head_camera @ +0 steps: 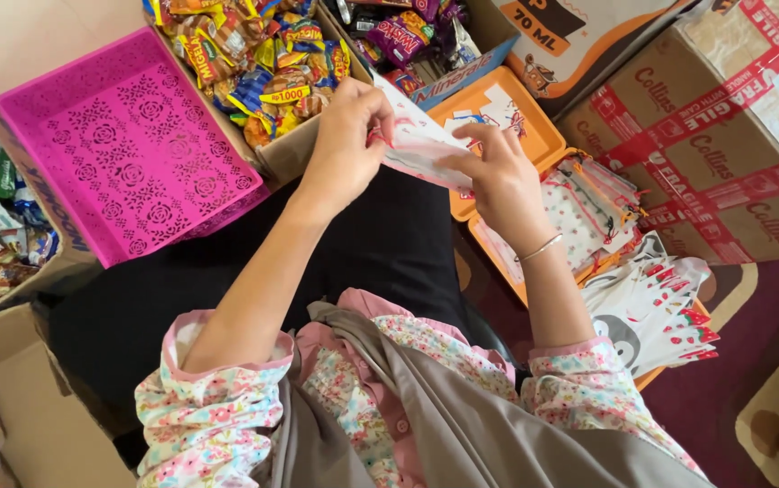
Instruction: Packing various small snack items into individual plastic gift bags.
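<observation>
Both hands pinching small printed bag [421, 149]: left hand [344, 145] grips nine-o'clock edge, right hand [498, 176] three-o'clock edge; long axis runs ten-to-four.

Both hands, left hand [346, 145] and right hand [496, 176], raised, fingers pinched.
</observation>
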